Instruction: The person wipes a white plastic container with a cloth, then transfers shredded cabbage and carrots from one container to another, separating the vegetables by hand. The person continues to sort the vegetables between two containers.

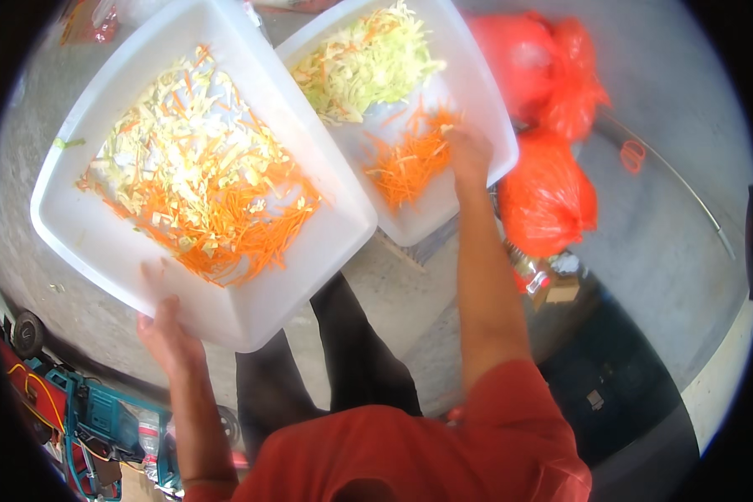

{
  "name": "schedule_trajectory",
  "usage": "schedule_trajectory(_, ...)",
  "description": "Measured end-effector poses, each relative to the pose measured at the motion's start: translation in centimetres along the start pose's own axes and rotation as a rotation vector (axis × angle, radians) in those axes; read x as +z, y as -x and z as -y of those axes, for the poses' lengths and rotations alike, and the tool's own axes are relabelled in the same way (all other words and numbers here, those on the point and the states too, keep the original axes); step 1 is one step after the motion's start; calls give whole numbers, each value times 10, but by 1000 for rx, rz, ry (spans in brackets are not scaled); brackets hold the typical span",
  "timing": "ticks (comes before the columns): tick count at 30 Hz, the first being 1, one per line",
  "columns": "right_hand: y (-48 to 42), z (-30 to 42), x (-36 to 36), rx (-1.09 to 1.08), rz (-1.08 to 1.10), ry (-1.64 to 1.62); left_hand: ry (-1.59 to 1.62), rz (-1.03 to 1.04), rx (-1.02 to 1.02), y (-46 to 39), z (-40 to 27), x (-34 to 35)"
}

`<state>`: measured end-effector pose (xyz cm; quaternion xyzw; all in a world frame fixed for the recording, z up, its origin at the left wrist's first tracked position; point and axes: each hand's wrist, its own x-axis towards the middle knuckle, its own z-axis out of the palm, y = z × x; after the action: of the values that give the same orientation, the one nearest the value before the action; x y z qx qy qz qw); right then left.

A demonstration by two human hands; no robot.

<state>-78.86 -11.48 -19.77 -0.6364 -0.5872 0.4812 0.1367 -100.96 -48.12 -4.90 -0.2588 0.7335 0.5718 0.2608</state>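
My left hand [174,342] grips the near rim of a white translucent plastic tub [288,307], its fingers faintly visible through the wall. The tub is tilted and holds shredded cabbage [182,138] mixed with carrot shreds [251,238], the carrot lying mostly at the near side. A second white tub [483,94] stands beside it, partly covered by the first. Inside that one, a heap of shredded cabbage [376,63] lies at the far end and shredded carrot [411,166] nearer. My right hand [471,154] reaches into it against the carrot; its fingers are blurred and partly hidden.
Knotted red plastic bags [549,194] sit right of the second tub. A thin metal rod [677,172] and red-handled scissors [632,155] lie on the concrete floor [395,301]. Below the bags are a bottle and cardboard [561,290]. Teal equipment [110,417] stands at lower left.
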Motion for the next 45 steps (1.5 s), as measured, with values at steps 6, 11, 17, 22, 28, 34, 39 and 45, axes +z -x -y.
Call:
schedule_trajectory(6,19,-3,-8,23,58,47,45,8,-9,-1,-1,0)
schedule_trajectory(11,42,22,-8,300,238,-531,27,4,-7,-2,-2,-2)
schedule_trajectory(17,45,57,19,221,271,-470,-3,12,13,-3,0,-5)
schedule_trajectory(22,22,-16,31,-346,220,531,-2,34,18,-3,-2,-4)
schedule_trajectory(28,31,7,41,-141,270,1072,31,45,7,-7,2,-10)
schedule_trajectory(34,34,15,26,-38,330,1084,5,23,-6,-4,-2,-3)
schedule_trajectory(39,35,13,36,-164,307,1180,11,41,-1,-5,-3,-3)
schedule_trajectory(45,25,-7,31,-177,258,1200,-23,59,17,-7,-1,-6)
